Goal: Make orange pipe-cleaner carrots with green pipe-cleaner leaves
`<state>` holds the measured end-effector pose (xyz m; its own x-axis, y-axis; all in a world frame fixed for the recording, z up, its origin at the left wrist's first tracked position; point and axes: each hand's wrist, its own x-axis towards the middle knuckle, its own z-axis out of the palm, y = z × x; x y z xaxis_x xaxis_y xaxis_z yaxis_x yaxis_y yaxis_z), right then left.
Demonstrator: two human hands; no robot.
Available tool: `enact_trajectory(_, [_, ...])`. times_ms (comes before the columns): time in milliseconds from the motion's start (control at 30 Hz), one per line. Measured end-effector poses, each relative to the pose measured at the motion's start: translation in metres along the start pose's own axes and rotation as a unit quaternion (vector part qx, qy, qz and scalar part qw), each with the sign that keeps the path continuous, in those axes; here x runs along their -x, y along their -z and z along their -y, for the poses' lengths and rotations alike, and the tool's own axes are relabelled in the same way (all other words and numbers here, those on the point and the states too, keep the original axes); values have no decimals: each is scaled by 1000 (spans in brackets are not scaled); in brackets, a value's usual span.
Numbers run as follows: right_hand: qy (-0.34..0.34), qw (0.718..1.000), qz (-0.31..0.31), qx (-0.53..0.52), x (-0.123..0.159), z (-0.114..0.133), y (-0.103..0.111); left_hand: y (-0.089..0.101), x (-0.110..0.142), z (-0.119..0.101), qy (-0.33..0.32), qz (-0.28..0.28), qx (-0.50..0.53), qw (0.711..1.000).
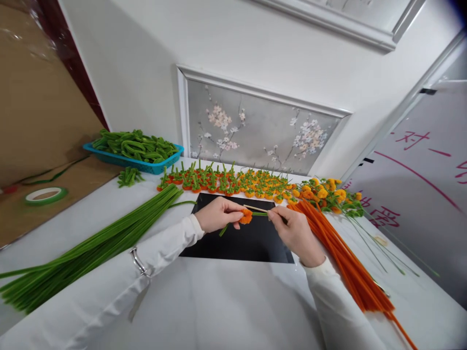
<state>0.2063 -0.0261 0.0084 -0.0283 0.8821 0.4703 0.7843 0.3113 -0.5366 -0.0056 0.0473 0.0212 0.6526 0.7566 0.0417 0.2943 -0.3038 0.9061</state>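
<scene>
My left hand [218, 214] is closed in a pinch on a small orange pipe-cleaner flower [245, 217] with a green stem, held above a black mat [251, 243]. My right hand [296, 232] is closed on a thin wooden stick [254, 208] and on the green stem end, close to the right of the flower. The stick's tip points left toward the flower head. Both hands meet over the upper middle of the mat.
Long green pipe cleaners [91, 248] lie at left, long orange ones [343, 257] at right. Rows of finished orange and yellow flowers [241, 182] line the back. A blue basket [135, 160] holds bent green pieces. A green tape roll [45, 195] lies far left.
</scene>
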Motion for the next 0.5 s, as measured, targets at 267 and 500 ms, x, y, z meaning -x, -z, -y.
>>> enact_trajectory(267, [72,991,24,-108,1,9,-22,-5,0,0,2,22,21,1000])
enact_trajectory(500, [98,992,-36,-73,2,12,-26,0,6,-10,32,71,161,984])
